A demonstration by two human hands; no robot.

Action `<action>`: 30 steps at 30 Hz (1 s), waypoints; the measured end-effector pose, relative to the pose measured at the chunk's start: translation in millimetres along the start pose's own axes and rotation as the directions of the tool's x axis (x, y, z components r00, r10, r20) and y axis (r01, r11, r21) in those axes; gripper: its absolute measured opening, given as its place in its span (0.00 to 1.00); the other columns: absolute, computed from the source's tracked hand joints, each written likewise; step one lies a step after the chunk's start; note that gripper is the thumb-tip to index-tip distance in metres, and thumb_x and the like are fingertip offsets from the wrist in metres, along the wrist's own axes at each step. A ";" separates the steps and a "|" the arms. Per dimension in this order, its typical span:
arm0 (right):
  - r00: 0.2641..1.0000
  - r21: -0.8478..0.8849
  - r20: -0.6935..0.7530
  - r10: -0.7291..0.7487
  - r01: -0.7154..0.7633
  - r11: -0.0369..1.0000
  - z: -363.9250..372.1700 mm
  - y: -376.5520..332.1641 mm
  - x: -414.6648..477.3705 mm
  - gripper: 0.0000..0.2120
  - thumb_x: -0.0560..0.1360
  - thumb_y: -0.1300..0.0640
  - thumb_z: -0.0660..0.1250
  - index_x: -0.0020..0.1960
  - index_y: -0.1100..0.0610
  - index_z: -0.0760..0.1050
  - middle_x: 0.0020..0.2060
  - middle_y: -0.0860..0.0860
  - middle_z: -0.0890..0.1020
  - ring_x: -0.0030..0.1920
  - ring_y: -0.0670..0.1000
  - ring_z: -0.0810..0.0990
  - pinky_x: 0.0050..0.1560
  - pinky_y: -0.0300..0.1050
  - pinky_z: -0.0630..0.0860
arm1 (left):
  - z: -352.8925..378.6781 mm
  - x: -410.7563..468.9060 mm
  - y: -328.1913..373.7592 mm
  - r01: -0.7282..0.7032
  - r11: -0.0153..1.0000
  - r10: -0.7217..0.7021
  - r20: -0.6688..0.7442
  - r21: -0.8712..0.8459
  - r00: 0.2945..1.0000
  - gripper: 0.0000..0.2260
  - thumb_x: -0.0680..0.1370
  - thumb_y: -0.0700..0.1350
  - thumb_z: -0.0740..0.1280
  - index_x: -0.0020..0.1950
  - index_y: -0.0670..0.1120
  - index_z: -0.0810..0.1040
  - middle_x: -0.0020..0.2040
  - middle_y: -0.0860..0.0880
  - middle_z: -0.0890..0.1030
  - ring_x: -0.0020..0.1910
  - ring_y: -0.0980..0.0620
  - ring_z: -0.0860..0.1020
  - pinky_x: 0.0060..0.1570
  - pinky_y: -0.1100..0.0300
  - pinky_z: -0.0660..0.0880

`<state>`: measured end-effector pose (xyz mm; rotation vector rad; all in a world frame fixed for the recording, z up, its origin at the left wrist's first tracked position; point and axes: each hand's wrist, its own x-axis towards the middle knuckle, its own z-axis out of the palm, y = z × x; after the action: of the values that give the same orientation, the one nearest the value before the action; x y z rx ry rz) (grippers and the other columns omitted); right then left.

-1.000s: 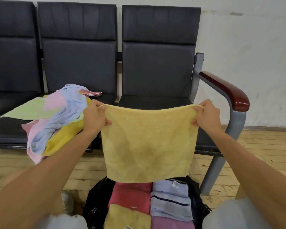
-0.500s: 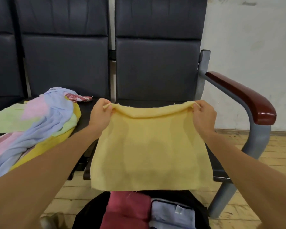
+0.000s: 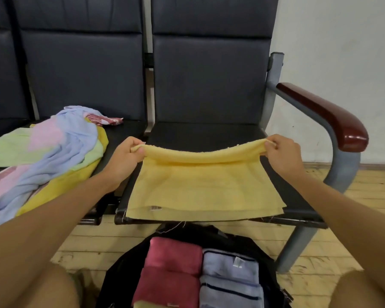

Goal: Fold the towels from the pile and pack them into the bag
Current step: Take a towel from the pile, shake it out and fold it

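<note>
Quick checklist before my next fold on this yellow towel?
1. The left hand pinches a corner of the yellow towel: ok.
2. The right hand pinches the other corner: ok.
3. Towel's near part lies flat on the seat: ok.
4. Near edges line up: not ok, one layer shows past the other.
5. Room left in the bag: cannot tell, partly out of frame.

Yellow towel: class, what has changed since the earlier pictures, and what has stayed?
The yellow towel came down from hanging in the air and now lies spread on the chair seat. The left hand and right hand kept pinching its top corners. Pile and bag stayed put.
</note>
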<state>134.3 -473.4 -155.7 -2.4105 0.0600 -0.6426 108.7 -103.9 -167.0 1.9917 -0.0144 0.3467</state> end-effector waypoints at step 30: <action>0.897 -0.167 0.419 -0.141 0.229 0.959 -27.9 36.2 -28.5 0.15 0.82 0.57 0.58 0.66 0.58 0.76 0.53 0.53 0.82 0.44 0.47 0.75 0.45 0.36 0.69 | -6.7 -22.8 -18.8 -0.231 0.953 0.202 0.154 0.198 0.967 0.09 0.82 0.45 0.62 0.57 0.49 0.80 0.51 0.54 0.81 0.51 0.59 0.78 0.53 0.63 0.72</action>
<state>100.4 -512.5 -170.6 -2.7327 -0.2948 -0.2128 88.4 -93.1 -186.7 2.2317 -0.2940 0.3690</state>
